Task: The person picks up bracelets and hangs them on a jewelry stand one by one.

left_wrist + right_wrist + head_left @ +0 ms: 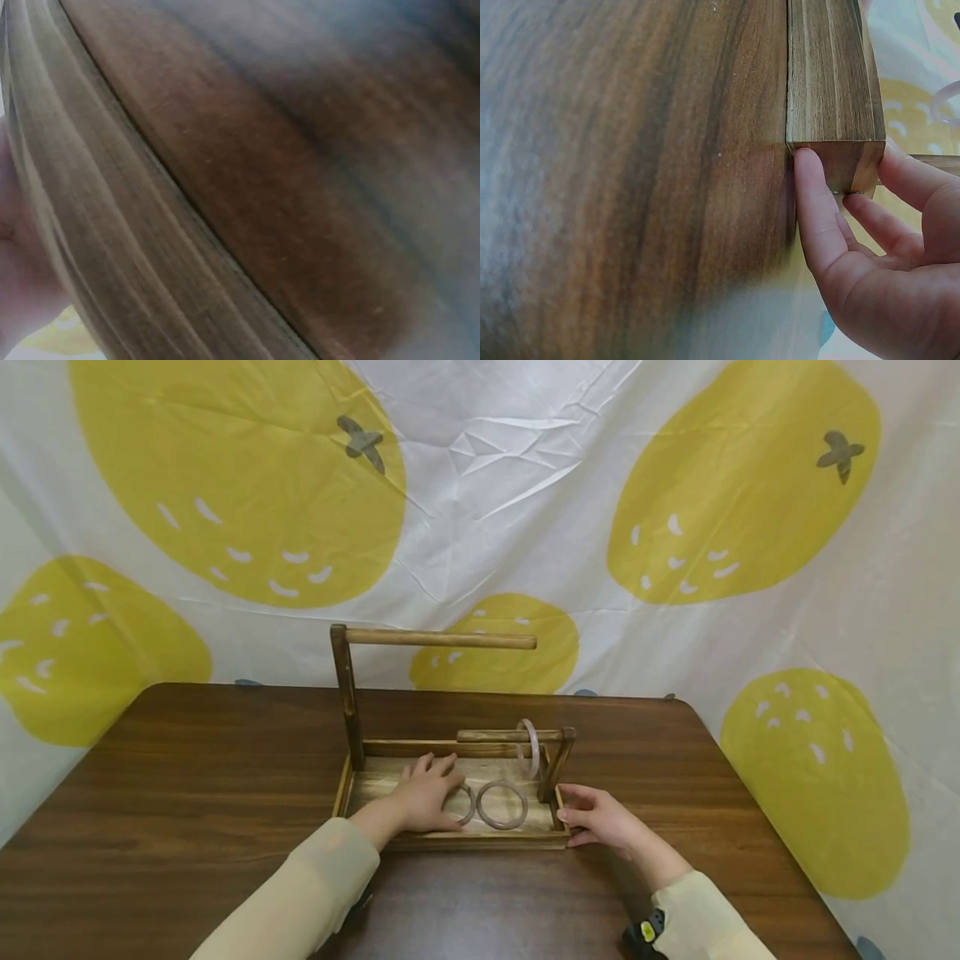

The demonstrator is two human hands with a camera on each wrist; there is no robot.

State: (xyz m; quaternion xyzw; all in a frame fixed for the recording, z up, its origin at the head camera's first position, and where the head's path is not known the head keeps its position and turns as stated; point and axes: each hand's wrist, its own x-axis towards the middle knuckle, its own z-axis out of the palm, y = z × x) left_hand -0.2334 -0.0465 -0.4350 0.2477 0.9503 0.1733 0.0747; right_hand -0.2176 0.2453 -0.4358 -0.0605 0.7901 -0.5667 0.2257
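Observation:
A wooden bangle stand (480, 841) with a shallow tray base and two horizontal bars stands on the table. One pale bangle (534, 752) hangs on its lower right bar. Two more bangles lie in the tray: one brownish bangle (502, 805) in full view, another bangle (469, 806) partly covered by my left hand (423, 797). That hand reaches over the front rim with its fingers spread; its fingertips' contact with the bangle is unclear. At the tray's right end, my right hand (600, 817) grips the stand's corner (836, 161) between thumb and fingers.
The tall bar (442, 639) rises from a post (347, 702) at the tray's left end and passes above my left hand. The brown wooden table (225, 760) extends around the stand. Behind it hangs a white cloth (517, 485) with yellow fruit prints.

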